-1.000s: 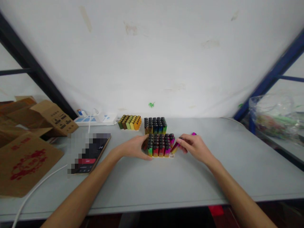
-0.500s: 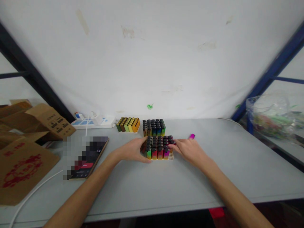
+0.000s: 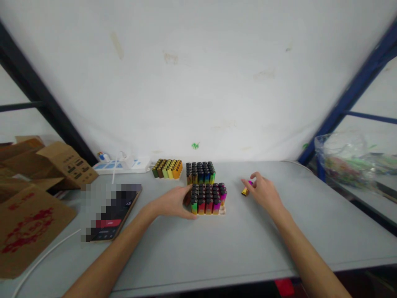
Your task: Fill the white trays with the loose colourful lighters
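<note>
Several upright lighters (image 3: 205,200) with black tops stand in a pale tray (image 3: 222,210), whose front right spot holds no lighter. My left hand (image 3: 174,203) is wrapped round the left side of this tray, thumb at its front corner. To the right, a loose purple and gold lighter (image 3: 245,191) lies on the table beneath the fingers of my right hand (image 3: 262,189). The right fingers are apart and bent over it; whether they touch it cannot be made out. Behind the near tray stands another block of dark-topped lighters (image 3: 200,172).
A block of yellow and green lighters (image 3: 168,169) stands at the back left, beside a white power strip (image 3: 124,166). Further left are a phone (image 3: 114,221), a white cable and cardboard boxes (image 3: 34,223). A plastic bag (image 3: 344,159) is at the far right.
My right hand has left the tray's right side and moved right to the loose lighter, its fingers now spread. My left hand stays at the tray. The view has tilted slightly upward.
</note>
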Action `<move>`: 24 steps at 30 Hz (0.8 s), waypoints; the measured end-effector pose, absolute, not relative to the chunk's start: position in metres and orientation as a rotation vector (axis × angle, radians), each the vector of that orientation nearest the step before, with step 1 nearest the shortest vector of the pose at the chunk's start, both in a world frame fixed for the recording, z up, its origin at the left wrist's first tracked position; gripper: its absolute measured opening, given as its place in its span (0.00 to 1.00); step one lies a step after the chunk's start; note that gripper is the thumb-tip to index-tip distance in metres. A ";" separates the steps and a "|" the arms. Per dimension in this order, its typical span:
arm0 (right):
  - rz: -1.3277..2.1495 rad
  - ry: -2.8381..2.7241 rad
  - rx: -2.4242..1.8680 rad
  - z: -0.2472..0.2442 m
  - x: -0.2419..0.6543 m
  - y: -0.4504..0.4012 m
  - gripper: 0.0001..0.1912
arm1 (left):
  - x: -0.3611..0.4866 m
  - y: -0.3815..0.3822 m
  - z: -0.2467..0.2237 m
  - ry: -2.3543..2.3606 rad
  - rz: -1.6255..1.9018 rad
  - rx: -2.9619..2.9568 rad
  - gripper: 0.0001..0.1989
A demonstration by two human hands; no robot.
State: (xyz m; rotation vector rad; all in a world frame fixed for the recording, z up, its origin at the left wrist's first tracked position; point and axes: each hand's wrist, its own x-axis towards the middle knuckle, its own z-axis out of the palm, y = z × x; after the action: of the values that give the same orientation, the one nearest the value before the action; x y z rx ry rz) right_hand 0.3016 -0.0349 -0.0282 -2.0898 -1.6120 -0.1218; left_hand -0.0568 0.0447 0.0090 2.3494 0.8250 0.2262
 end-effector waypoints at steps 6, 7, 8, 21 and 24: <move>0.027 -1.702 -2.070 -0.036 0.302 -0.023 0.19 | -0.057 0.045 0.010 0.842 0.212 2.371 0.35; 0.096 -1.733 -2.024 -0.033 0.302 -0.022 0.16 | -0.057 0.045 0.010 0.836 0.213 2.370 0.36; 0.162 -1.756 -1.977 -0.030 0.301 -0.022 0.14 | -0.057 0.045 0.010 0.832 0.212 2.368 0.36; 1.052 -1.177 -1.132 0.005 0.242 -0.043 0.29 | -0.055 0.041 0.015 0.849 0.198 2.345 0.33; 0.971 -1.092 -1.210 0.007 0.238 -0.042 0.35 | -0.056 0.042 0.014 0.852 0.213 2.360 0.33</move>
State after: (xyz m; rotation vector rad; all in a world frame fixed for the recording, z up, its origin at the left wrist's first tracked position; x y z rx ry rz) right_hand 0.2384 -0.0418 0.0066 -1.2100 -1.0922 0.9709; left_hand -0.0558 0.0417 0.0144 2.3604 0.8515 0.2129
